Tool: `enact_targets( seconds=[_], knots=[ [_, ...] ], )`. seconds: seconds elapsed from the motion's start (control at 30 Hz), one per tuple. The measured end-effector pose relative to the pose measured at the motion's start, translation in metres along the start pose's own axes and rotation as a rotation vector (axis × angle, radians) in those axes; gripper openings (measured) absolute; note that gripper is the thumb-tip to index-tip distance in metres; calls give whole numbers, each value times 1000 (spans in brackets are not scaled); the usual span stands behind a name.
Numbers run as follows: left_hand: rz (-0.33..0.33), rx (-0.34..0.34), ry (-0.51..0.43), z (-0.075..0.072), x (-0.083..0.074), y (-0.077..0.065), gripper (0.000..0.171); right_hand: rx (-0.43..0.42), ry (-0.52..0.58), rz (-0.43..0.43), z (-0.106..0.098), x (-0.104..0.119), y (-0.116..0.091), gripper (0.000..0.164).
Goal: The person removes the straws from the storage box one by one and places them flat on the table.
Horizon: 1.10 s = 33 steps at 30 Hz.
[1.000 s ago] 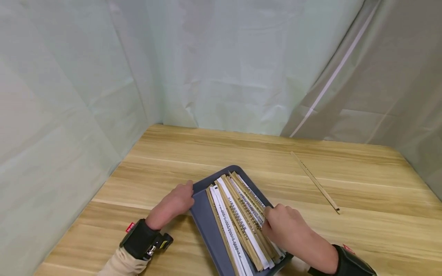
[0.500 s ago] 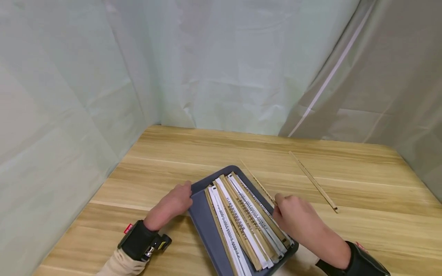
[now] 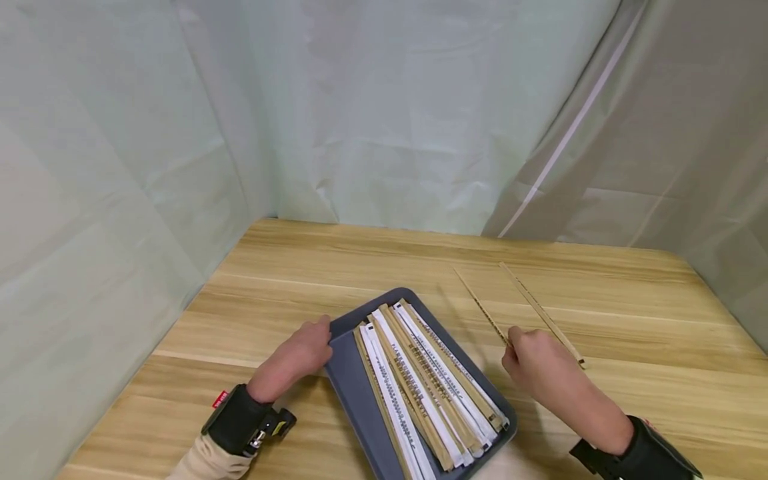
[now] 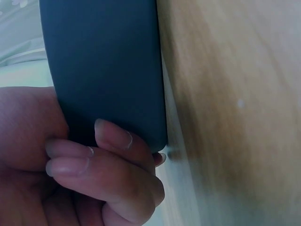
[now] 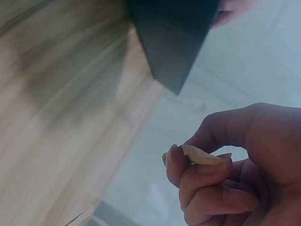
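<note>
My left hand grips the far left corner of a dark grey tray. In the left wrist view its fingers curl at the tray's end. Inside the tray lie several long, slim paper-wrapped straws, brown and white with dark print, side by side. To the right of the tray my right hand pinches one brown paper-wrapped straw, which points away over the table. The right wrist view shows its crumpled wrapper end between thumb and fingers.
Another brown wrapped straw lies on the wooden table, just beyond my right hand. Pale fabric sheets hang along the back and sides of the table. Both wrists wear black camera bands.
My right hand has drawn one brown straw out of the tray and carried it right, over the table. My left hand keeps its hold on the tray's corner.
</note>
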<state>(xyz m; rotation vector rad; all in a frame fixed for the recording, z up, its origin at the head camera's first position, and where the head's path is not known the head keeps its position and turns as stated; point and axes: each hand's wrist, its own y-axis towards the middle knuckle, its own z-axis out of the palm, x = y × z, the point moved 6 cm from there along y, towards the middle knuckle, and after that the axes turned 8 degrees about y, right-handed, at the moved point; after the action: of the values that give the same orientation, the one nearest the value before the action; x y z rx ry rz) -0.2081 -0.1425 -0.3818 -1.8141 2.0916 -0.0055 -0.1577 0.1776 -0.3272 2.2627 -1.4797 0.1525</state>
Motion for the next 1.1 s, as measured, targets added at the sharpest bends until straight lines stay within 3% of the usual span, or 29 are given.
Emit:
enact_targets(
  seconds=[0.33, 0.47, 0.7, 1.1],
  knots=[
    [-8, 11, -19, 2, 1, 1, 33, 139, -19, 168, 12, -37, -3, 14],
    [-8, 10, -15, 2, 1, 1, 30, 156, -26, 184, 13, -50, -3, 13],
    [-22, 23, -20, 1, 0, -1, 35, 117, -65, 168, 15, -65, -4, 19],
    [-17, 9, 9, 0, 0, 0, 38, 82, -51, 183, 12, -84, -3, 14]
  ],
)
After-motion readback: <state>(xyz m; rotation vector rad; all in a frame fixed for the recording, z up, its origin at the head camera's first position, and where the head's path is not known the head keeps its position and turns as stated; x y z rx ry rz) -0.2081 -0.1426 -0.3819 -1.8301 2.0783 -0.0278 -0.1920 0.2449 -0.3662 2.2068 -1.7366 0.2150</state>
